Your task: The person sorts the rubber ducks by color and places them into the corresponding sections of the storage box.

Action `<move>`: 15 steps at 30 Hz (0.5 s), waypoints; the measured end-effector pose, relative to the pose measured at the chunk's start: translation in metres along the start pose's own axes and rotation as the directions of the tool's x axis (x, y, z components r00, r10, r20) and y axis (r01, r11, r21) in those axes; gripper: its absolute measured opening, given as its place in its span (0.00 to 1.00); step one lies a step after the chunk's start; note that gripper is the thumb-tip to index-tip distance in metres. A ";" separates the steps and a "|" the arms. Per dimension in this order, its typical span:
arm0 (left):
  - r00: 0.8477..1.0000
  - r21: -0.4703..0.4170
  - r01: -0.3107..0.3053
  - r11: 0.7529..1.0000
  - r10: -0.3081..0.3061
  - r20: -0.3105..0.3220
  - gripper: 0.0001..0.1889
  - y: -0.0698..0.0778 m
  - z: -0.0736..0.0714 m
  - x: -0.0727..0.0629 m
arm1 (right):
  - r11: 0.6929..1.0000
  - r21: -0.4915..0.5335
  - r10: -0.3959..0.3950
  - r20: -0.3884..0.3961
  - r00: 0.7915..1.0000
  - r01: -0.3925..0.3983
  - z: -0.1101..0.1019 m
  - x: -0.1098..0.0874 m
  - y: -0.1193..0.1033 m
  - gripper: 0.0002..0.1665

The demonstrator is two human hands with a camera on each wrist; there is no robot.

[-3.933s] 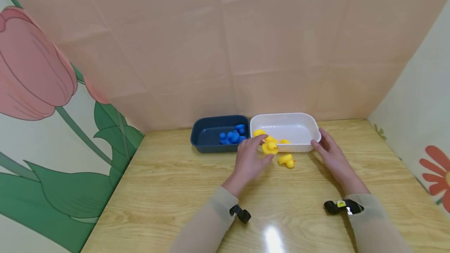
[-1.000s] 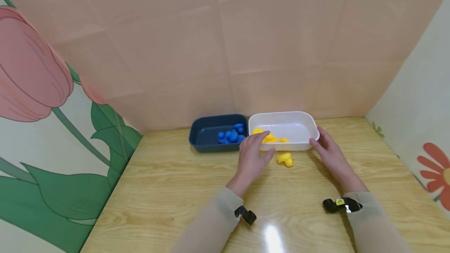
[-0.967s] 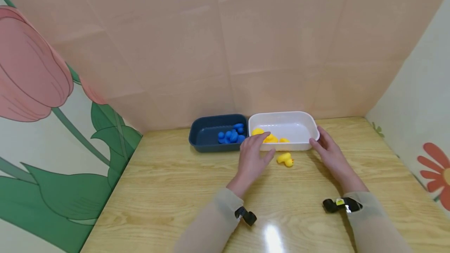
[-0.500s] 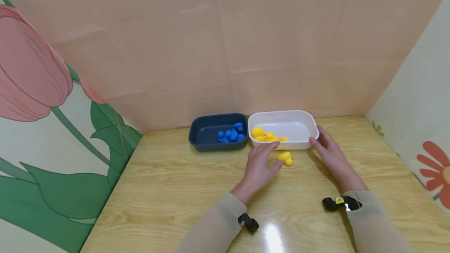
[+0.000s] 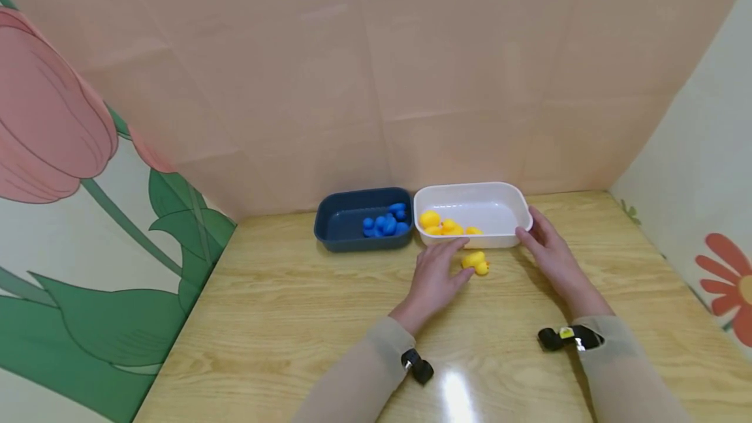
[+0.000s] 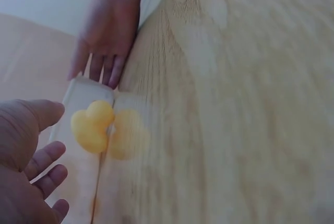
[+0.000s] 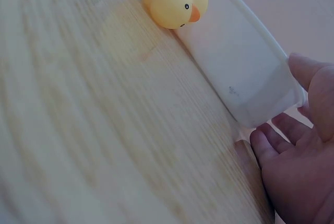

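Note:
One yellow rubber duck [image 5: 481, 268] lies on the wooden table just in front of the white tray [image 5: 499, 240]. My left hand [image 5: 435, 276] is beside this duck, thumb and fingers spread apart with nothing between them. In the left wrist view, a gap shows between its fingertips and the duck [image 6: 91, 130]. At the tray's right end, my right hand [image 5: 552, 256] holds the corner. The right wrist view has the thumb [image 7: 308, 72] at the rim and the other fingers against the outer end wall. Several yellow ducks [image 5: 430, 219] sit inside the tray's left part.
A dark blue tray [image 5: 337, 243] stands directly left of the white one, with several small blue figures [image 5: 390, 225] in its right half. Behind both trays rises a pinkish-beige covered wall [image 5: 376, 83]. Flower-printed panels border the table [image 5: 282, 318] left and right.
The yellow duck my left hand held at the white tray's front edge has left the hand. That hand then moved right and nearer to the loose duck. My right hand stays at the tray's corner.

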State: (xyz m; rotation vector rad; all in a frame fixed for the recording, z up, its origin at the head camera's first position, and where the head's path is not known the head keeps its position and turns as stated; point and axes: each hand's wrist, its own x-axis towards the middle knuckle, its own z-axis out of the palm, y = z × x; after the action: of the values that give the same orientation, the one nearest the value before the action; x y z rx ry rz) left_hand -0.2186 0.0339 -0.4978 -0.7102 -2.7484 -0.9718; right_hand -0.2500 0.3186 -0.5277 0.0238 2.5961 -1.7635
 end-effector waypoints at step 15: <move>0.999 0.021 -0.039 0.999 0.039 0.033 0.28 -0.007 0.011 0.008 | 1.000 0.001 -0.001 0.006 1.000 0.001 0.000 -0.002 0.002 0.58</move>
State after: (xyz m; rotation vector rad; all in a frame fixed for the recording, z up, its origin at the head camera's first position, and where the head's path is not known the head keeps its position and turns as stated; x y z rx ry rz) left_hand -0.2288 0.0389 -0.5076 -0.7802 -2.7577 -0.9293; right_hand -0.2477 0.3194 -0.5294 0.0170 2.5918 -1.7622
